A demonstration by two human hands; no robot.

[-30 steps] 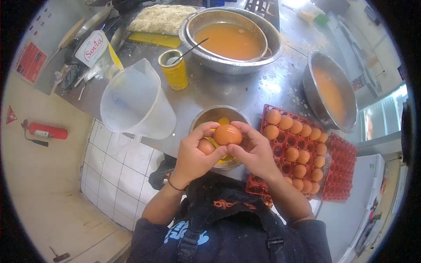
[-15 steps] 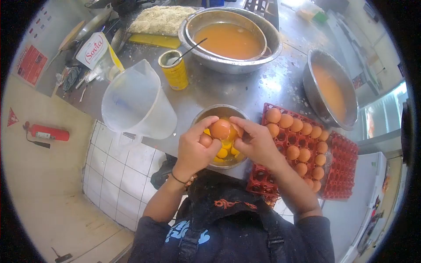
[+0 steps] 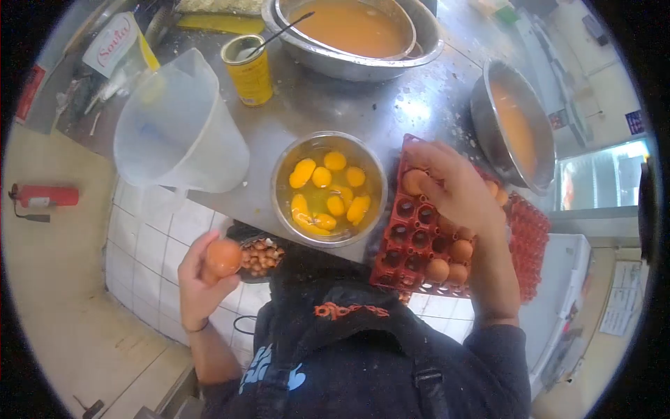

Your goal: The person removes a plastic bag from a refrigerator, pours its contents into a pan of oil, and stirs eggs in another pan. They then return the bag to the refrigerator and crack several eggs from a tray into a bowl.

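My left hand [image 3: 199, 276] is closed around a brown eggshell [image 3: 224, 257], its rounded side showing; whether another piece sits behind it is hard to tell. Just right of that hand, below the table edge, a dark bin [image 3: 278, 267] holds many broken shells. My right hand [image 3: 453, 185] reaches over the red egg tray [image 3: 396, 241], thumb and fingers around a brown egg [image 3: 414, 181] in its upper left part. Between my hands a steel bowl [image 3: 280, 209] on the table holds several yolks [image 3: 335, 160] in clear egg white.
A clear plastic jug [image 3: 185, 133] stands left of the bowl, with a yellow tin [image 3: 250, 77] behind it. Nested steel basins [image 3: 349, 70] of orange liquid stand at the back, another basin [image 3: 481, 105] at right. A fire extinguisher [image 3: 47, 195] hangs at left.
My hands have parted from above the bowl, where they held an egg being opened. The left moved down-left beside the shell bin; the right moved right onto the egg tray.
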